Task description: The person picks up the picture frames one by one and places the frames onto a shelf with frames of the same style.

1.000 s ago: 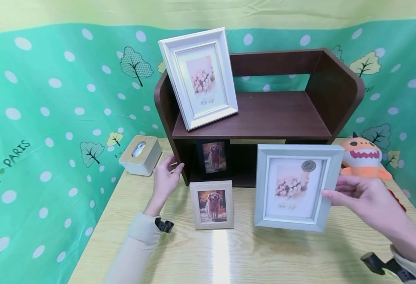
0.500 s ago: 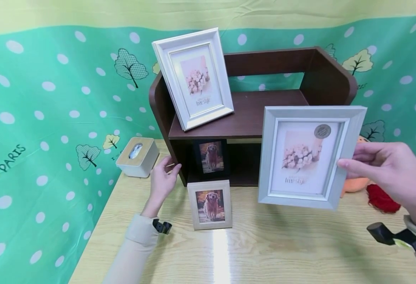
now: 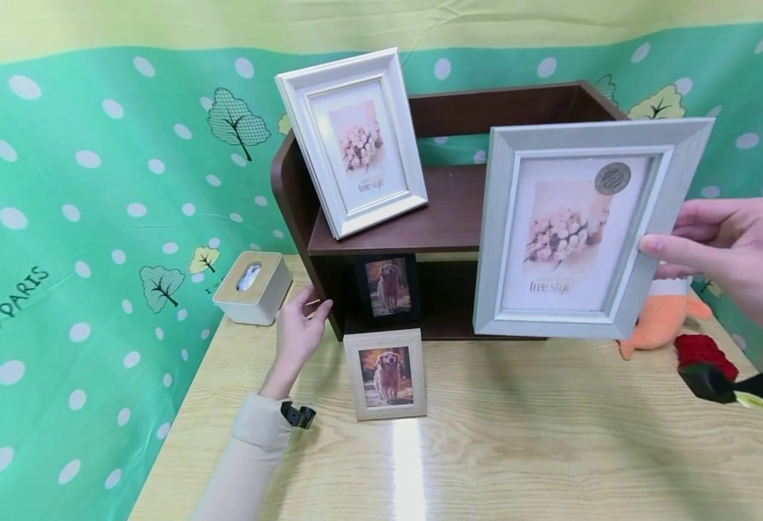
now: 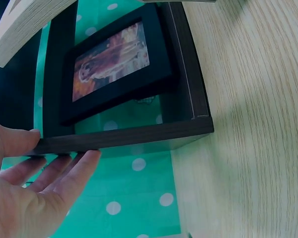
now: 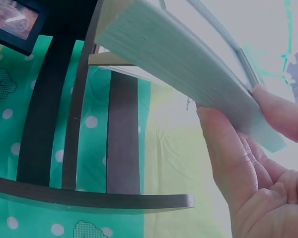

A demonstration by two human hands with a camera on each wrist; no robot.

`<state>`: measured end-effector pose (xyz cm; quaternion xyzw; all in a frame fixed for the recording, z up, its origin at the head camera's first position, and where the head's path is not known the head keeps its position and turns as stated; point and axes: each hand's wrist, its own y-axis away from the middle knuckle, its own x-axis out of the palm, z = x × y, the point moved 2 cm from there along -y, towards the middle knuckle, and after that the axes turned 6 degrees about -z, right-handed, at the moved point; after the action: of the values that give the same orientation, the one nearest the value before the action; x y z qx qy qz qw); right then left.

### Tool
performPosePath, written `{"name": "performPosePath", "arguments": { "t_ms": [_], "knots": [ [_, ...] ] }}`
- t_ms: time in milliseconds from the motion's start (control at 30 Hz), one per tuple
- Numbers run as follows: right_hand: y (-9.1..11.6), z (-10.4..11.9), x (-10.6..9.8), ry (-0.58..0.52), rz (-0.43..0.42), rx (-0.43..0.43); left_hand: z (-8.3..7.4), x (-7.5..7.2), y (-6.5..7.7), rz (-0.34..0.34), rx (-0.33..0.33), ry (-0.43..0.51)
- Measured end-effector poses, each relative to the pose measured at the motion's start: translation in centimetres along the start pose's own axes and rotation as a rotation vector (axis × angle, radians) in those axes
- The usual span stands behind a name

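Note:
My right hand [image 3: 740, 253] pinches the right edge of a grey picture frame [image 3: 560, 239] with a flower print, held upright in front of the dark brown shelf [image 3: 456, 210]. In the right wrist view, the thumb lies on the frame's front and the fingers behind it. My left hand [image 3: 300, 329] grips the shelf's left side panel [image 4: 129, 140], thumb on the inner face and fingers outside. A white picture frame [image 3: 368, 148] leans on the upper board. Below it, a black frame [image 3: 388, 286] with a dog photo stands in the lower compartment.
A beige frame [image 3: 384, 373] with a dog photo stands on the wooden table [image 3: 518, 449] before the shelf. Left of the shelf is a tissue box [image 3: 254, 288]. An orange plush toy [image 3: 658, 325] and a red fuzzy item [image 3: 707, 354] lie at the right, partly covered.
My right hand has raised the grey frame up and to the right, from low over the table to the upper board's height. The left hand stays at the side panel.

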<state>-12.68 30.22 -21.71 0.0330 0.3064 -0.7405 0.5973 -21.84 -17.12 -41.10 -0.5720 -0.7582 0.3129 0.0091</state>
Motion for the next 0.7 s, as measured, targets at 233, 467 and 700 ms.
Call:
{"name": "performPosePath", "arguments": {
  "t_ms": [233, 467, 700],
  "knots": [
    [-1.9, 1.1, 0.2, -0.098, -0.01, -0.035, 0.0, 0.0, 0.0, 0.013, 0.01, 0.003],
    [-3.6, 2.0, 0.2, -0.22, -0.003, -0.021, 0.2, -0.1, 0.1, -0.003, -0.016, 0.018],
    [-4.6, 2.4, 0.2, -0.114, -0.046, 0.052, 0.1, 0.0, 0.0, 0.007, -0.004, 0.025]
  ]
}}
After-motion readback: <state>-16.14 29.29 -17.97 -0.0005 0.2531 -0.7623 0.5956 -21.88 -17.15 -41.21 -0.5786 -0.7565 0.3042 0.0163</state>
